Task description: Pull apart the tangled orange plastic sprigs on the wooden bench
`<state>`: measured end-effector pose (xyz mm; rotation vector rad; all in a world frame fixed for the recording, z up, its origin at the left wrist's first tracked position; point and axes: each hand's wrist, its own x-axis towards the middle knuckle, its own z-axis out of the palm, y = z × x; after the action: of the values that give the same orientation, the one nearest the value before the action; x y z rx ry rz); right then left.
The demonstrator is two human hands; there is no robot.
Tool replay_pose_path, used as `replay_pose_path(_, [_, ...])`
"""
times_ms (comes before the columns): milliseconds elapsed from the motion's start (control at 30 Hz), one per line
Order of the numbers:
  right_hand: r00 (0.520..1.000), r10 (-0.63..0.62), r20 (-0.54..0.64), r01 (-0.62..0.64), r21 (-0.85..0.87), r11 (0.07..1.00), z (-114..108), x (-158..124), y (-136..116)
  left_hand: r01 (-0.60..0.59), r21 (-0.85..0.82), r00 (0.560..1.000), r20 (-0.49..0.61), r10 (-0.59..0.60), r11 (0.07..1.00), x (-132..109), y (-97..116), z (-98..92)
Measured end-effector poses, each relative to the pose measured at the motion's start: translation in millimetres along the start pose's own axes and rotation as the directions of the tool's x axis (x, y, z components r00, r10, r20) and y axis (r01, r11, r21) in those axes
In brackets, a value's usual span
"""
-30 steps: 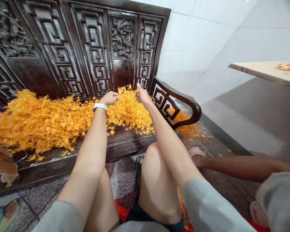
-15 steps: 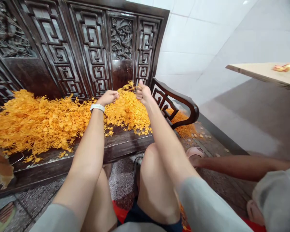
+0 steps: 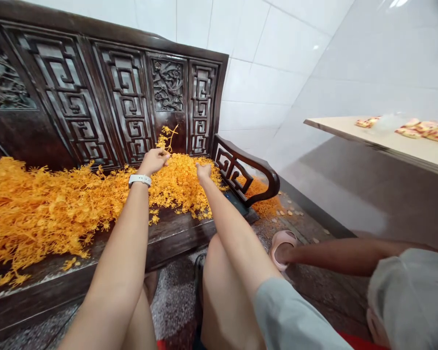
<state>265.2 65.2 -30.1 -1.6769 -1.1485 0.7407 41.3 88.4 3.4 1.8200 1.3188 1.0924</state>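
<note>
My left hand (image 3: 155,161), with a pale watch on its wrist, pinches the lower end of an orange plastic flower sprig (image 3: 170,138). The sprig's thin stem points up, and small flower heads remain on its left side. My right hand (image 3: 204,171) is apart from the left, low over the heap of small loose orange flower pieces (image 3: 184,187). Its thumb and fingers look apart, with nothing visible between them. A larger pile of branching orange sprigs (image 3: 54,204) covers the bench seat to the left.
The dark carved wooden bench (image 3: 190,238) has a curved armrest (image 3: 266,177) at its right end. Orange bits (image 3: 264,197) lie on the floor beyond it. Another person's leg (image 3: 332,255) is at right. A pale board (image 3: 350,127) carries red-and-yellow pieces and a clear bag.
My hands have come apart. The sprig, earlier stretched between both hands, now stands up from the left hand alone. My right hand has lowered toward the heap. The view has shifted.
</note>
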Motion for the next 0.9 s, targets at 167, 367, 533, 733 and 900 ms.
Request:
replay_pose_path(167, [0.990, 0.045, 0.135, -0.068, 0.170, 0.983, -8.9, -3.6, -4.5, 0.037, 0.194, 0.990, -0.138, -0.011, 0.980, -8.1, 5.3, 9.2])
replay_pose_path(367, [0.882, -0.146, 0.449, -0.005, 0.318, 0.948, -8.6, -14.1, -25.9, 0.154, 0.573, 0.926, -0.367, 0.084, 0.805, -16.4, 43.8, 30.6])
replay_pose_path(533, [0.873, -0.295, 0.389, 0.182, 0.302, 0.936, 5.5, -16.5, -35.3, 0.006, 0.735, 0.955, -0.206, 0.215, 0.678, -10.1, 53.3, 47.7])
replay_pose_path(733, [0.916, -0.314, 0.249, 0.216, 0.353, 0.910, 9.3, -11.1, -46.1, -0.123, 0.734, 0.960, -0.082, 0.267, 0.668, -2.5, 35.8, 45.9])
replay_pose_path(900, [0.942, -0.305, 0.139, 0.238, 0.363, 0.901, 9.0, -3.9, -47.5, -0.186, 0.670, 0.931, -0.114, 0.348, 0.719, -0.4, 25.6, 34.2])
